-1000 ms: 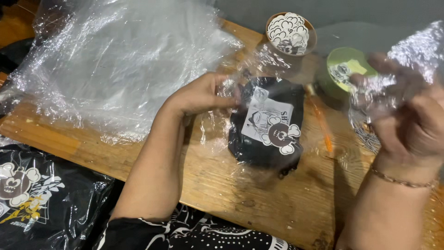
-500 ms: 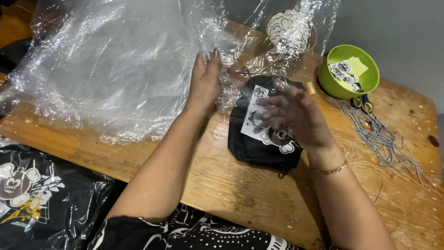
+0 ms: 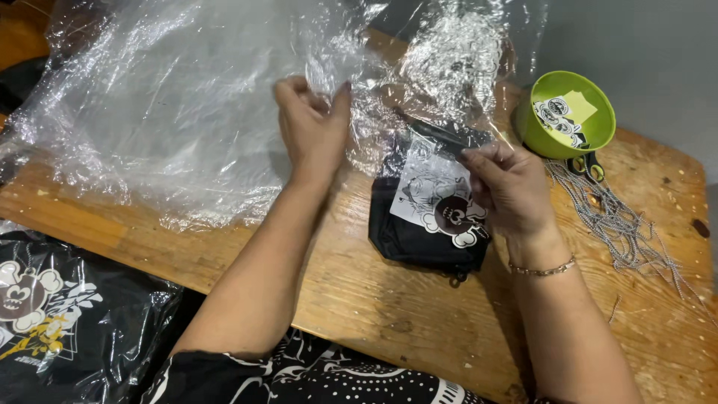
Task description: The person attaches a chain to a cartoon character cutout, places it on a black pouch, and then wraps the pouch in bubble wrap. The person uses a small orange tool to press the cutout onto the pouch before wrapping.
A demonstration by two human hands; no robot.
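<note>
Grip: left hand (image 3: 313, 123) pinches the clear plastic bag (image 3: 419, 90) at upper centre; right hand (image 3: 508, 187) pinches its other edge over the folded black shirt (image 3: 422, 224) lying centre on the desk (image 3: 359, 292). Risk: thin film could tear or slip, snagging the shirt's corner.

Both hands (image 3: 314, 123) (image 3: 508, 187) pinch clear plastic bag (image 3: 419, 82) over black garment (image 3: 426, 224).

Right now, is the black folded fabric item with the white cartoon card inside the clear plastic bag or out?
Partly in: clear plastic bag covers the upper end of the black fabric item; lower end lies bare on the wooden table. Both hands grip the film.
</note>
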